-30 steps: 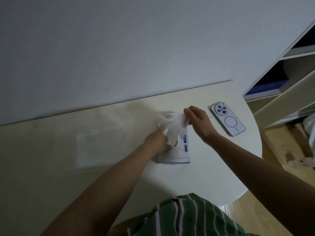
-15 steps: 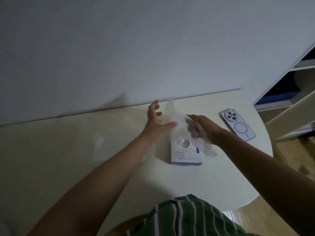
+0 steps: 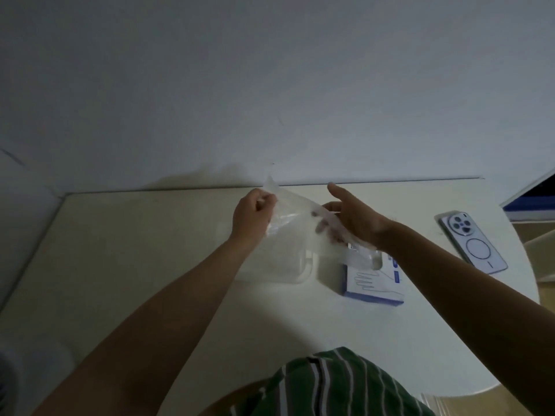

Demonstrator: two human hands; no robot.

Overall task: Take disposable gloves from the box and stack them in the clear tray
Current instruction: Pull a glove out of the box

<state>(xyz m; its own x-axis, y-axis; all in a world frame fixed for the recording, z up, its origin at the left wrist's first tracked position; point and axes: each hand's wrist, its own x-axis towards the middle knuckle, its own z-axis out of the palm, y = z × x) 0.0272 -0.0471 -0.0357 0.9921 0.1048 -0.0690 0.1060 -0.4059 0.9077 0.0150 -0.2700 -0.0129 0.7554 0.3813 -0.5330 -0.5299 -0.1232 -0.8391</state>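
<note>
The table (image 3: 135, 280) filled the lower frame. A faint clear tray (image 3: 307, 270) sat mid-frame, just left of the glove box (image 3: 374, 285); a phone (image 3: 473, 243) lay far right near the rounded table edge. One thin glove (image 3: 295, 226) was held stretched in the air above tray and box. The left hand (image 3: 253, 216) pinched its upper corner with curled fingers; the right hand (image 3: 359, 219) was flat and open under the film, thumb up. Step looked like spreading the glove before laying it; next it likely needed lowering down-left into the tray. Bare table at left gave room; box and phone crowded the right.
</note>
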